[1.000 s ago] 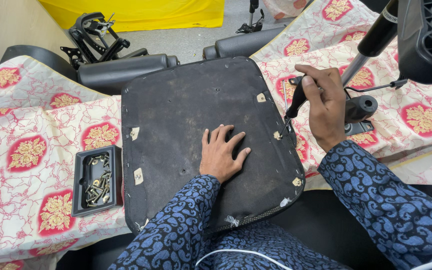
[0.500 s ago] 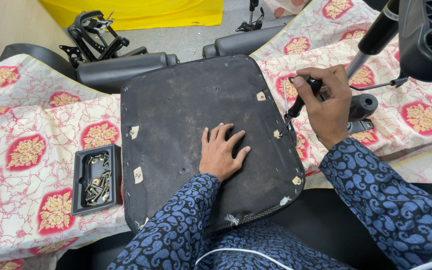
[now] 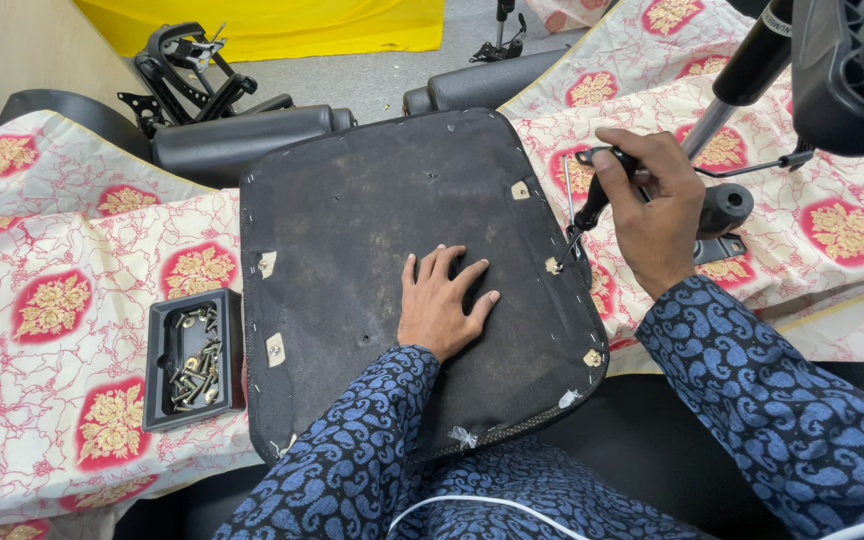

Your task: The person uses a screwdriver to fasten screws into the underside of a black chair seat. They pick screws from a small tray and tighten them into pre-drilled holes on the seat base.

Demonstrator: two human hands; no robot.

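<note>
Black fabric covers the upturned seat base (image 3: 392,240), which lies on a red-and-cream patterned cloth (image 3: 52,300) across the work surface. Left hand (image 3: 442,300) rests flat on the base near its middle, fingers spread, gripping nothing. Right hand (image 3: 652,205) is closed around the dark handle of a screwdriver (image 3: 584,215), its tip meeting a small fixing tab at the base's right edge. Black tray of screws (image 3: 192,358) sits just left of the base.

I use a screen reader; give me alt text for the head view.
A left hand lies flat on a black seat panel while the right hand holds a black-handled tool at its edge. A tray of screws sits left.
</note>
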